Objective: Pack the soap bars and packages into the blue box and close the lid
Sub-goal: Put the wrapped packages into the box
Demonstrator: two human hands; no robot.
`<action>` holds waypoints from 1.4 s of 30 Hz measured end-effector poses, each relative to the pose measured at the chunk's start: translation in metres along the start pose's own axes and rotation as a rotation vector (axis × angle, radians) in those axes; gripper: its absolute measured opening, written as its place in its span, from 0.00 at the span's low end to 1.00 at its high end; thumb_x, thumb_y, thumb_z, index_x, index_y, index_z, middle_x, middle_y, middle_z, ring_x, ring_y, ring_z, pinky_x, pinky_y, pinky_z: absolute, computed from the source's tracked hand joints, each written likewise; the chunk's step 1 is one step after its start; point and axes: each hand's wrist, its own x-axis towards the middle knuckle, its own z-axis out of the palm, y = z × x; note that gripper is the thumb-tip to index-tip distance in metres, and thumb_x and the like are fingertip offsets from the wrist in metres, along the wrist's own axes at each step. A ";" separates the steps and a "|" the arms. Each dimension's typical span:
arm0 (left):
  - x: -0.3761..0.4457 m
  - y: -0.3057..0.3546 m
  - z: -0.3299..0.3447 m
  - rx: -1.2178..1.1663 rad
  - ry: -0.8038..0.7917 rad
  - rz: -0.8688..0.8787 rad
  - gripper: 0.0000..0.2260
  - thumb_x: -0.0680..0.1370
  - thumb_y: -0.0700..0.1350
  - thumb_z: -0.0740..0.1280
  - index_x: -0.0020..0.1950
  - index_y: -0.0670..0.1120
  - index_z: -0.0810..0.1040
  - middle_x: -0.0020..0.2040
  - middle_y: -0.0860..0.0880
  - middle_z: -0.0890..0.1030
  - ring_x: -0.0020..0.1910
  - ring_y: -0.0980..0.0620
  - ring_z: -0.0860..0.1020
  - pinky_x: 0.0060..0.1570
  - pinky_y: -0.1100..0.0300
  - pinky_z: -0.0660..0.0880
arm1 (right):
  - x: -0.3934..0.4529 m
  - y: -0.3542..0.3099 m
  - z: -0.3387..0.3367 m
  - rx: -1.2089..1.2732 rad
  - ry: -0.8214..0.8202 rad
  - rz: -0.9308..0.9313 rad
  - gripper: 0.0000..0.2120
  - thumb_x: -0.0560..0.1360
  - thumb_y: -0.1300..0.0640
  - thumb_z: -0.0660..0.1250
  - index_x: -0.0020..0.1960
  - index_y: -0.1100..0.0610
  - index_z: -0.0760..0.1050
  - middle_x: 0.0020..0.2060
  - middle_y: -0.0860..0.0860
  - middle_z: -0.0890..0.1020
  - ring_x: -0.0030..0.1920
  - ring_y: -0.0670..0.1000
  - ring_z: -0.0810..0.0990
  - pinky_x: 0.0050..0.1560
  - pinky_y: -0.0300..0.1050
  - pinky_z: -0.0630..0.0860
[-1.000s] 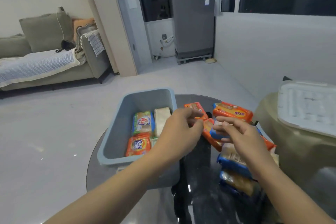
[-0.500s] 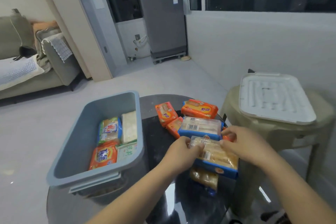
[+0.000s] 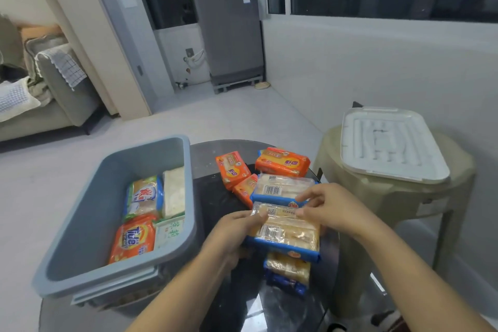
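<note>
Your left hand (image 3: 231, 234) and right hand (image 3: 327, 207) both sit in the lower middle of the frame, each grip pinching the same clear soap package with blue edging (image 3: 285, 234): the left thumb and fingers clamp its left end, the right fingers press on its upper right corner. That package lies over another blue-edged package (image 3: 288, 271) below it and just beside a third one (image 3: 280, 188) above it. Higher up, near the centre of the frame, three orange soap packs (image 3: 283, 162) rest on the dark glass surface (image 3: 215, 186). The blue box (image 3: 89, 224) stands open at the left of the frame, touching the surface's left part, and already holds an orange Tide pack (image 3: 133, 237), a green and blue pack (image 3: 144, 197), a pale bare bar (image 3: 174, 191) and a white and green packet (image 3: 169, 232). The white lid (image 3: 388, 143) lies flat on a beige plastic stool (image 3: 377, 197) at the right, well apart from the box.
</note>
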 end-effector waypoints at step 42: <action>-0.039 -0.001 0.010 -0.268 0.151 0.123 0.18 0.76 0.46 0.68 0.64 0.46 0.71 0.52 0.42 0.84 0.44 0.45 0.85 0.36 0.53 0.81 | 0.022 -0.006 -0.034 0.360 0.347 -0.011 0.16 0.69 0.55 0.74 0.35 0.56 0.66 0.44 0.59 0.81 0.42 0.58 0.82 0.37 0.53 0.76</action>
